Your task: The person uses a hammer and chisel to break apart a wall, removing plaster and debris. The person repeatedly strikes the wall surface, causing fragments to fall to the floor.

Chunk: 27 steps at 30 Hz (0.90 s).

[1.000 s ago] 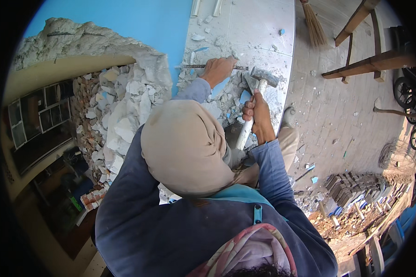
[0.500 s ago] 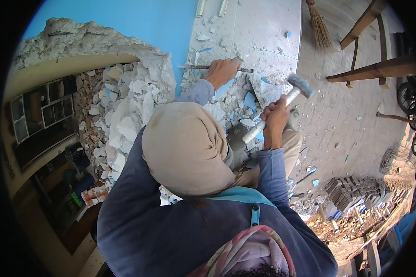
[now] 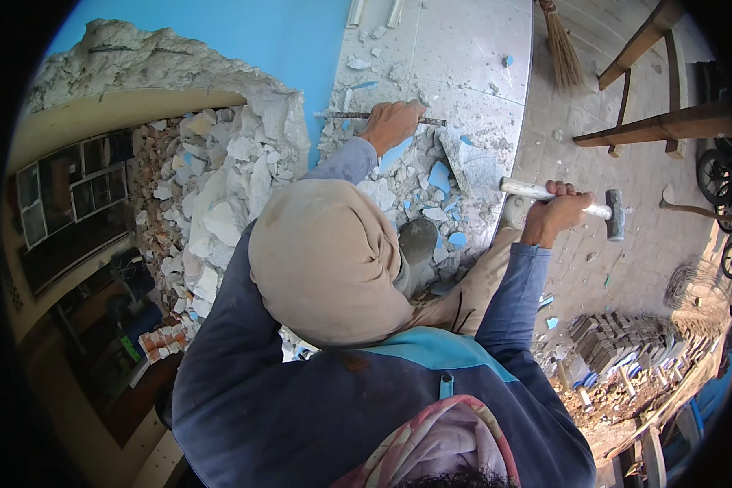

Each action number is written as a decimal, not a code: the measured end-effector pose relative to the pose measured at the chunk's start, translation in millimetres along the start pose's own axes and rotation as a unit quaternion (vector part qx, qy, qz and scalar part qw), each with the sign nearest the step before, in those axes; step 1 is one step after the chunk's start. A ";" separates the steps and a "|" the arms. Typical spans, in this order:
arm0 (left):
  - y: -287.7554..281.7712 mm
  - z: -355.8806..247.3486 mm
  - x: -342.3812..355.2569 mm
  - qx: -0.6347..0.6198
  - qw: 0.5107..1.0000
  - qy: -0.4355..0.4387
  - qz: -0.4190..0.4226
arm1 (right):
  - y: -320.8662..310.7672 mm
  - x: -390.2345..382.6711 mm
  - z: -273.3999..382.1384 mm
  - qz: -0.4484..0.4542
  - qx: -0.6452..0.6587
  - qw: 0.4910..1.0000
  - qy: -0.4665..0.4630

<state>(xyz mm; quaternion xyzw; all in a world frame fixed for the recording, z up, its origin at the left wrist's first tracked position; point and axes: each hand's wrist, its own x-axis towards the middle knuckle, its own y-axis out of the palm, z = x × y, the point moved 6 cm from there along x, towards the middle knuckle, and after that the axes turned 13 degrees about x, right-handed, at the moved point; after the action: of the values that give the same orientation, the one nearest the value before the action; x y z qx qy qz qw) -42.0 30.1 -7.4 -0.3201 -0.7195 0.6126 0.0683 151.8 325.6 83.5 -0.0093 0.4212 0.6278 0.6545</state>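
My left hand (image 3: 392, 126) is wrapped round a long thin metal chisel (image 3: 345, 115). Its left end meets the base of the blue wall (image 3: 297, 41), and its right end sticks out past my fingers over the rubble (image 3: 374, 195). Out to the right, above the paved floor, my right hand (image 3: 556, 215) grips a hammer (image 3: 616, 216) by its pale handle. The grey hammer head points right, away from the chisel, and the handle's butt points left. Beneath the hammer lie my bent knee and a broken slab (image 3: 473, 167).
A jagged broken wall edge (image 3: 163, 61) and heaped concrete chunks (image 3: 228, 187) are on the left. A broom (image 3: 563, 53) and wooden legs (image 3: 659, 124) stand at the upper right. Stacked pavers (image 3: 606, 342) sit at the lower right, with wheels (image 3: 717, 175) near the right rim.
My right hand has swung the hammer outward to the right and slightly down, turning its head from upper right to right. The left hand and chisel have barely moved.
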 end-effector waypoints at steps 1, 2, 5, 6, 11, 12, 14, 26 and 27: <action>-0.1 -0.4 -0.2 0.005 1.000 0.003 -0.003 | -21.8 -29.8 -49.2 0.003 -0.136 0.985 0.106; 0.1 -1.5 -1.0 0.004 1.000 0.010 -0.004 | -27.2 -36.4 -73.0 0.075 -0.184 0.962 0.187; 3.7 -0.7 -1.2 0.046 0.999 0.006 0.015 | -79.6 -71.1 -129.3 0.240 -0.281 0.786 0.496; 0.7 -1.2 -0.5 0.037 0.999 0.013 -0.013 | -89.3 -60.7 -115.7 0.284 -0.333 0.788 0.433; 4.6 2.0 -0.3 0.014 1.000 0.002 -0.002 | -43.5 16.1 19.2 0.187 -0.298 0.908 0.228; 5.2 2.3 -0.2 0.018 1.000 0.004 -0.001 | -25.6 24.6 42.1 0.117 -0.259 0.946 0.157; 5.9 2.9 0.4 0.018 1.000 0.007 0.000 | 14.5 17.6 53.1 0.092 -0.133 0.986 0.027; 12.9 10.1 -3.9 0.039 0.999 0.015 -0.023 | -74.7 -29.9 -43.7 0.209 -0.376 0.844 0.320; 15.8 10.8 -2.8 0.031 0.999 0.023 -0.006 | -61.2 -16.7 -23.5 0.216 -0.340 0.865 0.300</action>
<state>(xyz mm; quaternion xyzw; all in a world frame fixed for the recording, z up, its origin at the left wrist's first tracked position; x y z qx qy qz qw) -39.1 20.2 -23.8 -0.3278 -0.7001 0.6267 0.0987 192.3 286.4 46.1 -0.3277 0.3492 0.8249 0.3004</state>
